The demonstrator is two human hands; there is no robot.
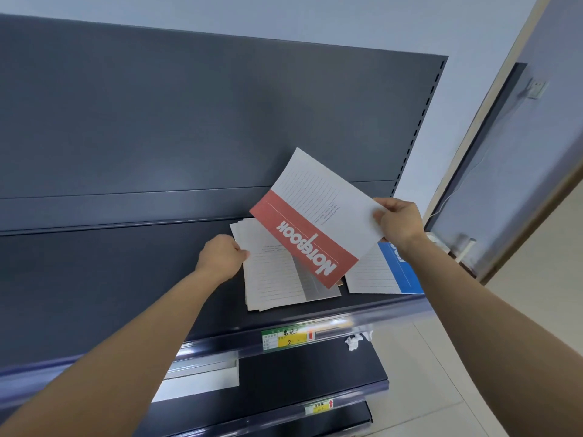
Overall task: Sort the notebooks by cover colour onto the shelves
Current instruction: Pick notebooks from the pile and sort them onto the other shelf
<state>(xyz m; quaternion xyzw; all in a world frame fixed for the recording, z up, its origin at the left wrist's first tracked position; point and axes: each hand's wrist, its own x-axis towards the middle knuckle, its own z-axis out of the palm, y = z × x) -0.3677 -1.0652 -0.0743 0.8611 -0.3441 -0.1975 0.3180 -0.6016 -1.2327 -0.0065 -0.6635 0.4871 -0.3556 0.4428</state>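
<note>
Risk is that thin pinch: the right hand (398, 220) holds the red notebook (312, 234) by one corner, in the air over the stack (274, 279) near the right end of the shelf (126, 279), so it could slip. Meanwhile the left hand (222, 255) grips the stack's left edge; a tug could fan it.

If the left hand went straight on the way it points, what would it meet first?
The notebook stack on the shelf: the left hand grips its left edge, so going on would likely shove it toward the blue notebook, beneath the red notebook the right hand holds.
</note>
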